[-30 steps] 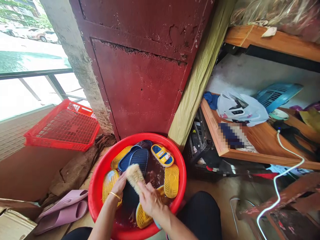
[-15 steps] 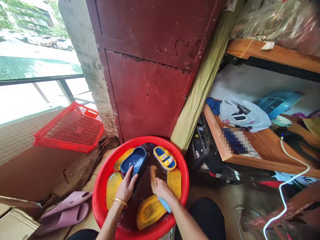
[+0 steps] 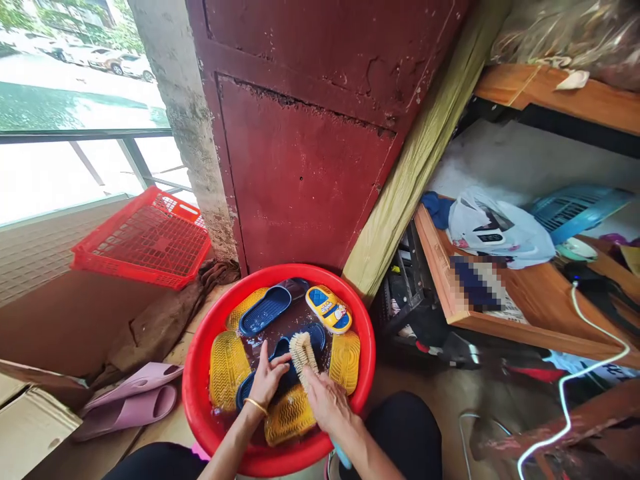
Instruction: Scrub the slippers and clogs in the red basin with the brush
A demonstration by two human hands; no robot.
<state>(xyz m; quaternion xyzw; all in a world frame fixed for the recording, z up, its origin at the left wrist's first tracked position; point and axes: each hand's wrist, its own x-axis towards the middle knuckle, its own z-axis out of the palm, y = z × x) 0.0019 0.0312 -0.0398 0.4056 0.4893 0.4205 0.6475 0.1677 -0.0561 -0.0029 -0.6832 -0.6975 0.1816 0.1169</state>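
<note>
A red basin (image 3: 193, 400) of dark water holds several slippers. My right hand (image 3: 327, 400) is wrapped round a scrub brush (image 3: 301, 353), its cream bristles facing up and its blue handle showing below my wrist. With fingers spread, my left hand (image 3: 267, 383) is over a dark blue slipper (image 3: 315, 337) in the middle of the water. Another blue slipper (image 3: 265, 313) floats behind it, sole down. A small yellow and blue slipper (image 3: 330, 310) lies at the back right. Yellow slippers (image 3: 227, 370) rest sole up around the sides, one yellow slipper (image 3: 290, 417) at the front.
Pink slippers (image 3: 133, 407) lie on the floor to the left, near a cardboard box (image 3: 37, 433). A red plastic crate (image 3: 145, 240) is behind them. The maroon door (image 3: 300, 200) stands behind the basin. At right is a wooden shelf (image 3: 500, 320) with a white cable (image 3: 565, 393).
My left hand has let go of the rear blue slipper and moved toward me. The brush has turned bristles up in my right hand. More blue slippers show in the middle of the water.
</note>
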